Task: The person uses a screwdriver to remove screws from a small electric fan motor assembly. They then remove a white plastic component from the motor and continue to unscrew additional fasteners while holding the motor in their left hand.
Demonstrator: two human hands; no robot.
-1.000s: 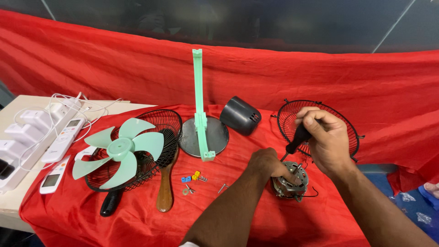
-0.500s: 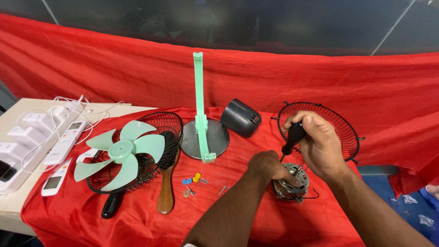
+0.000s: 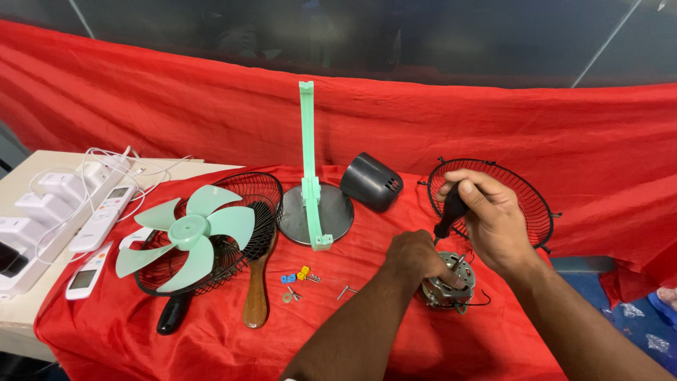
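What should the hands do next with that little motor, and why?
Probably keep turning the screwdriver in small twists. The right hand grips its black handle, with the tip pointing down onto the metal fan motor, and the left hand presses on the motor to steady it. A few loose screws already lie on the red cloth.

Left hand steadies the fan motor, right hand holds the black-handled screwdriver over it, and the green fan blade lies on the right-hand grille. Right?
Not quite. In the head view the green fan blade lies on the left-hand grille, not the right one. The left hand, fan motor, right hand and screwdriver are as you said.
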